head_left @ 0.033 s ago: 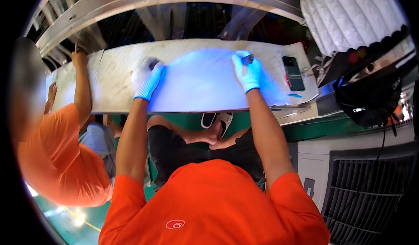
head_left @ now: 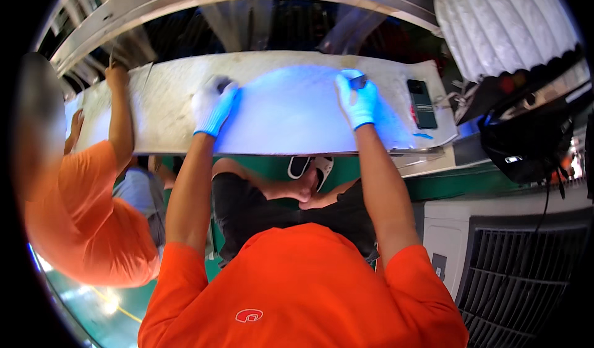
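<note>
the phone (head_left: 422,103) lies on the worktop (head_left: 173,100). left of the phone, the gloved right hand (head_left: 359,100) has its grip clamped on a dark block (head_left: 359,82). farther left of the phone, the gloved left hand (head_left: 214,109) is at a dark piece (head_left: 222,84); blur prevents telling whether its grip is clamped or apart. a blue strip (head_left: 423,136) lies nearside of the phone.

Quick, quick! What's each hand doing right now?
Left hand: closed, holding a small dark thing, too blurry to name.
Right hand: closed, holding a small dark block.
</note>
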### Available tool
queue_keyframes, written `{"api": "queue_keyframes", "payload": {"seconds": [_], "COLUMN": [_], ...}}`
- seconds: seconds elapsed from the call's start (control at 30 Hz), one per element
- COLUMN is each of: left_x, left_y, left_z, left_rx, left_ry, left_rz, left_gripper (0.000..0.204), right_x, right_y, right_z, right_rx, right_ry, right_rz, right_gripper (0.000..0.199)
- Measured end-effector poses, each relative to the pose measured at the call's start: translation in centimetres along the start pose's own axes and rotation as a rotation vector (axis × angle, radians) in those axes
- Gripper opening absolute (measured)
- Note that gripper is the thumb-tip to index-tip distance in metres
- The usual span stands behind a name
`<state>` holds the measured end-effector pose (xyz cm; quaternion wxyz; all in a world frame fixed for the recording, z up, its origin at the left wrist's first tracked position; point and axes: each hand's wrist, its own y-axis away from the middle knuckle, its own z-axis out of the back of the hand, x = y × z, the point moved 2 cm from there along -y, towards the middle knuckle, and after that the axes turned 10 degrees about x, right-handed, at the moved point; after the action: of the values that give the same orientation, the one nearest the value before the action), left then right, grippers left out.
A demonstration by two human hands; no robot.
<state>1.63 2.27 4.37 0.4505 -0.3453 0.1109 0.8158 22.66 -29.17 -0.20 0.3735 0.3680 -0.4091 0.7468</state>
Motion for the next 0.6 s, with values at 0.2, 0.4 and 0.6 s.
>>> {"api": "queue_keyframes", "payload": {"seconds": [0.2, 0.4, 0.6], "left_x": [0.3, 2.3, 0.7], "left_y": [-0.4, -1.3, -0.1], "left_z": [0.2, -1.9, -0.1], "left_rx": [-0.003, 0.05, -0.139], "left_ry": [0.046, 0.016, -0.021], "left_rz": [-0.006, -0.04, -0.203], "left_gripper": [0.036, 0.037, 0.021], "right_x": [0.9, 0.7, -2.6], "right_y": [-0.2, -0.4, -1.2], "right_z": [0.1, 0.1, 0.7], "right_rx": [-0.022, 0.095, 0.027], "right_ry": [0.091, 0.047, 0.048], "right_rz": [0.039, -0.049, 0.039], "right_gripper": [0.018, 0.014, 0.022]}}
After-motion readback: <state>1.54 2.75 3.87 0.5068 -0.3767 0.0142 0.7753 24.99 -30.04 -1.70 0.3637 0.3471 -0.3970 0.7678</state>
